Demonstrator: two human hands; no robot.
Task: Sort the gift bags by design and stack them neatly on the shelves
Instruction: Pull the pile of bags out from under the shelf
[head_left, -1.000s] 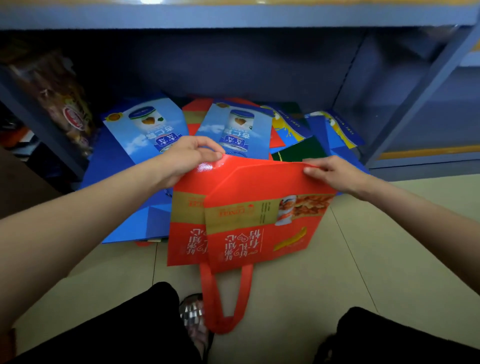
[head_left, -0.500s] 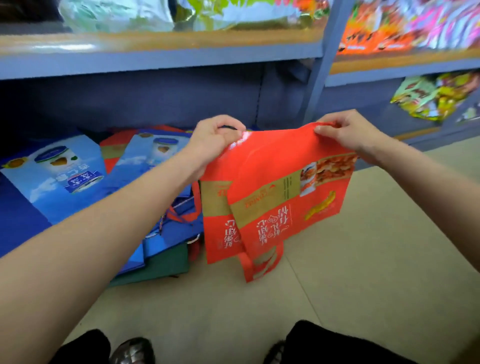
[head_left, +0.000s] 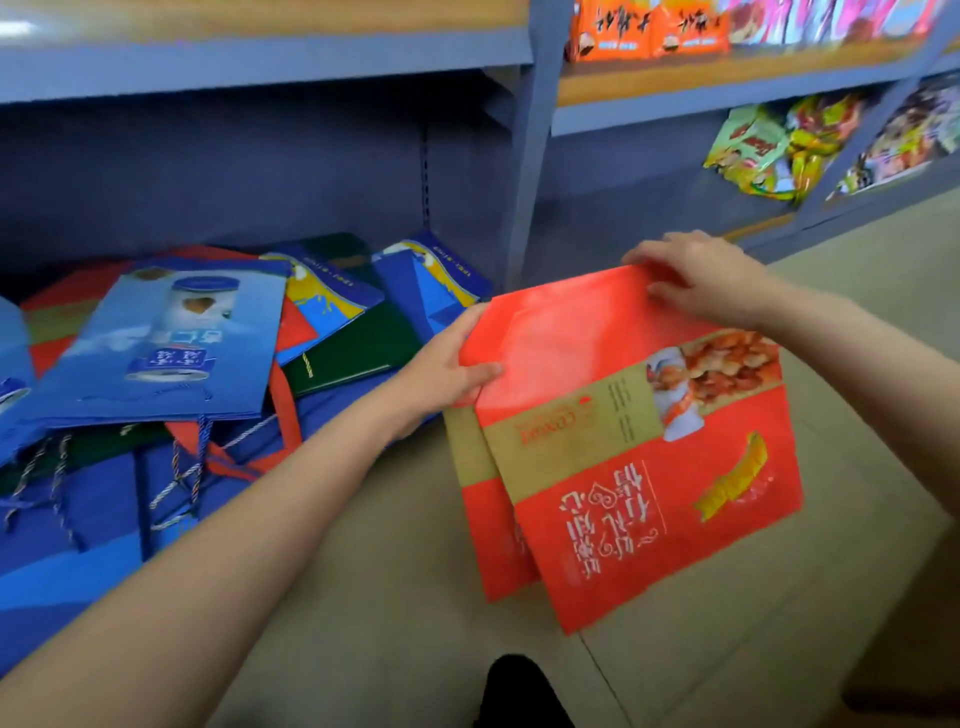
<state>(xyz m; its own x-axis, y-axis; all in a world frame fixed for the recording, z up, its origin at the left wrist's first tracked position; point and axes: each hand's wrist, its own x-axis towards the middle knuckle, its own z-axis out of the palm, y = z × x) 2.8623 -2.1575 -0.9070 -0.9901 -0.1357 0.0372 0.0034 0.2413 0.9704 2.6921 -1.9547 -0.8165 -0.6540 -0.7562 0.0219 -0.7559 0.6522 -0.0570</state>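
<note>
Two flat red gift bags (head_left: 623, 467) with a tan band, a nut picture and white script lie overlapped over the floor in front of the shelving. My left hand (head_left: 447, 364) grips their upper left corner, thumb on top. At the top right edge my right hand (head_left: 696, 275) pinches the same bags. To the left, a loose pile of gift bags (head_left: 171, 343) spills from the bottom shelf onto the floor: light blue ones with a can picture, dark blue ones, a green one (head_left: 353, 348) and red ones underneath.
A blue metal shelf upright (head_left: 524, 171) stands just behind the red bags. Snack packets (head_left: 774, 145) fill the lower right shelf, orange packets (head_left: 649, 26) the shelf above. Beige floor tiles (head_left: 779, 649) lie under and around the bags. A dark shoe tip (head_left: 519, 691) shows at the bottom.
Both hands carried the red bags up off the pile and rightward past the upright, then lowered them flat over the floor. The view swung right, bringing the snack shelves in.
</note>
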